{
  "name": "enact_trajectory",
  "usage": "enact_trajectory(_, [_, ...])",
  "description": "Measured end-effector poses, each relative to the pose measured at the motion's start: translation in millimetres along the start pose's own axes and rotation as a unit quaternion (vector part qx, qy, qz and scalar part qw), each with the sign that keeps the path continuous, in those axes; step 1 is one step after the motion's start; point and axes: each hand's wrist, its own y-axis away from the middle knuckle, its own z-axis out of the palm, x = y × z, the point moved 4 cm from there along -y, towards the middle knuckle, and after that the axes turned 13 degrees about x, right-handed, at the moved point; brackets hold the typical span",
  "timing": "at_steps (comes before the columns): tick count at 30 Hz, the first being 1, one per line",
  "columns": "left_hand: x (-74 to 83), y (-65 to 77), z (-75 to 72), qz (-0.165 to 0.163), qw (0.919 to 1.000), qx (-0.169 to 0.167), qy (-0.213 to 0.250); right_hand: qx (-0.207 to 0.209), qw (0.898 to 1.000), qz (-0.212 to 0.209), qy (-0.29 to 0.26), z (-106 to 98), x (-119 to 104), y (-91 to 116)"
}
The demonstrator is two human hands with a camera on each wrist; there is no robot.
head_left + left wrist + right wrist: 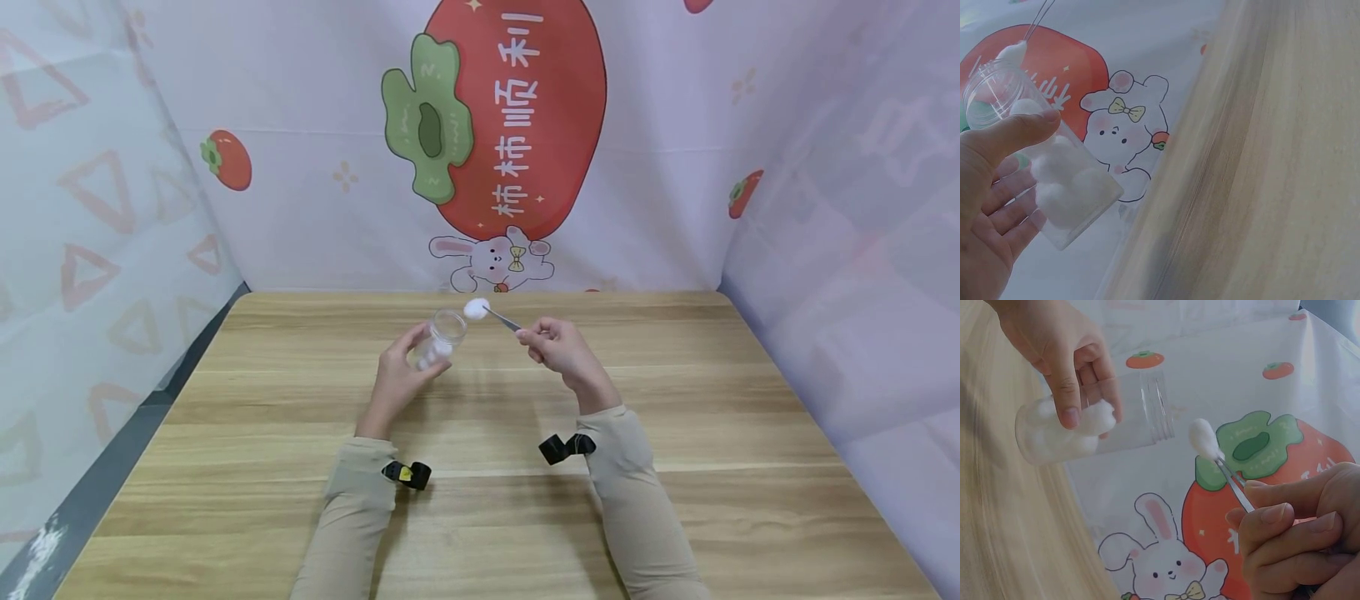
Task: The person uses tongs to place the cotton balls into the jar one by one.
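My left hand [397, 379] grips a clear plastic jar [1079, 147], thumb on one side and fingers on the other. The jar has no lid on its threaded mouth and is tilted. Several white cotton balls [1063, 434] lie inside, toward its bottom. In my right hand [562, 350] I pinch metal tweezers [1235, 487]. Their tips hold one cotton ball [476, 309], just outside the jar's mouth and apart from it in the right wrist view. Part of the tweezers is hidden by my right fingers.
Below both hands spreads a wooden table [480, 517]. Behind its far edge hangs a printed cloth [300, 208] with persimmons and a rabbit. Similar sheets stand at the left and right. A black strap [567, 448] sits at my right wrist, another [408, 475] at my left.
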Motion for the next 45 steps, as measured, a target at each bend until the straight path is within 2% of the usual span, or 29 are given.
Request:
enact_trajectory(24, [0.3,1.8,4.7,0.011,0.9999,-0.001,-0.001,-0.020,0.999,-0.031,-0.005,7,-7,12])
enact_trajectory(36, [1.7,2.0,5.0,0.009,1.0000,-0.001,-0.001,-0.026,0.998,-0.045,0.039,17,-9,12])
enact_trajectory(45, [3.3,2.0,5.7,0.007,1.0000,-0.006,0.003,-0.023,0.997,-0.048,0.052,19,-13,14])
